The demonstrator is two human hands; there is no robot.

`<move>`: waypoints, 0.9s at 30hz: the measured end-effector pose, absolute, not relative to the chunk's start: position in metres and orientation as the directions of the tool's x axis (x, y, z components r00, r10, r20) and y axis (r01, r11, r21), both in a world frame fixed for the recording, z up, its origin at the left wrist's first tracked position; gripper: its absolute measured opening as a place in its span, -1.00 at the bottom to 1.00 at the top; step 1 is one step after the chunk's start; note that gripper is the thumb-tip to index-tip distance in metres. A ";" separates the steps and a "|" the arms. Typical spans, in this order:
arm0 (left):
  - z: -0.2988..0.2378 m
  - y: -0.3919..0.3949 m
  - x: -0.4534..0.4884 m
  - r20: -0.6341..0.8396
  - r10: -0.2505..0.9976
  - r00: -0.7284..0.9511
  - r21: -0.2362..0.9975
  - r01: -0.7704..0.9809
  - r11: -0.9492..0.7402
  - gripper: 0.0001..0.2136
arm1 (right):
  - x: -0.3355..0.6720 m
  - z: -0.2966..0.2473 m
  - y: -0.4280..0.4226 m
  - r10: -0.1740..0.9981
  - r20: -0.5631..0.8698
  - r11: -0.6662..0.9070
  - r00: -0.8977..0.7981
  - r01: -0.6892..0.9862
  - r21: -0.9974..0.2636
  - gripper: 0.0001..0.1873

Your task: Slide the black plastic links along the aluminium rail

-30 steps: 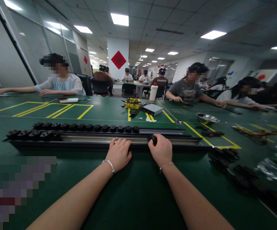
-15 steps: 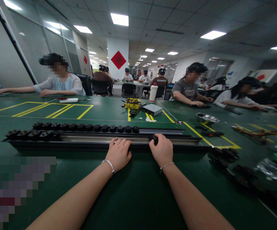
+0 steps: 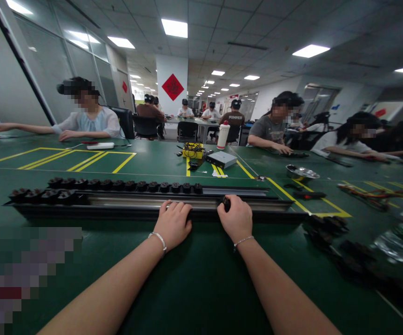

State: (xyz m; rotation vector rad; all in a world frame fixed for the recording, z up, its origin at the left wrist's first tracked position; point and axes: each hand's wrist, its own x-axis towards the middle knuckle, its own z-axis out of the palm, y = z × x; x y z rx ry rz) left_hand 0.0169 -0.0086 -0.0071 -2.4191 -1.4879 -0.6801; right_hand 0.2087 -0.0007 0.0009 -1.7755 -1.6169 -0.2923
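A long black rail (image 3: 117,203) with a silver channel lies across the green table (image 3: 201,279) in front of me. Several small black parts (image 3: 124,185) sit in a row along its far side and left end. My left hand (image 3: 173,223) rests on the rail's near edge with its fingers curled over it. My right hand (image 3: 236,217) is closed in a pinch on a small black part (image 3: 225,203) at the rail's channel, just right of the left hand.
A heap of loose black parts (image 3: 327,228) and clear bags (image 3: 400,242) lie at my right. A metal bowl (image 3: 302,172), a yellow box (image 3: 193,150), a grey box (image 3: 221,159) and a white bottle (image 3: 223,135) stand farther back. Other people sit around the tables.
My hands have barely moved; the right hand shifted slightly on the small part. The person at the back right drew their arms closer in.
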 end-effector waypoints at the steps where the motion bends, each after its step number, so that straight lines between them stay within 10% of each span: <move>1: -0.007 -0.009 0.017 0.494 0.782 0.380 0.053 0.885 -0.463 -0.76 | 0.209 0.001 -0.001 0.779 0.597 0.036 0.191 0.937 -0.347 -0.76; 27: -0.007 -0.009 0.016 0.489 0.781 0.389 0.051 0.881 -0.471 -0.74 | 0.211 -0.002 0.003 0.781 0.588 0.027 0.213 0.928 -0.372 -0.80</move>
